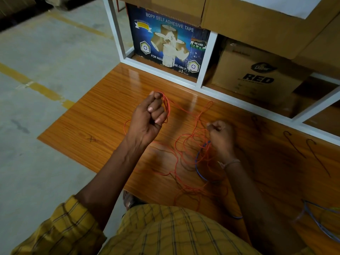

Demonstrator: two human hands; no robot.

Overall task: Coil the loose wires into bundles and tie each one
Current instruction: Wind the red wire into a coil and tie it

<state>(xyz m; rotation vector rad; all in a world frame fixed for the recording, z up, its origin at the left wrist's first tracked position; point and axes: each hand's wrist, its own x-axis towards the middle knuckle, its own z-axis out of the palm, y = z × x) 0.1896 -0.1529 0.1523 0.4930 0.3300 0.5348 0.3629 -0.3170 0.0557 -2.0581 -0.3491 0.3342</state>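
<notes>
Two hands work on a red wire above a wooden table.

We see the left hand (152, 115) raised, fingers curled around a small coil (166, 105) of the red wire (185, 144). From this coil a strand runs right and down to the right hand (221, 134), which pinches it with closed fingers. Most of the red wire lies loose in tangled loops on the table (103, 115), between and below both hands. Near the right wrist a blue wire (199, 172) lies among the red loops. Behind the table stand a tape box (165, 39) and a brown carton (257, 74).
</notes>
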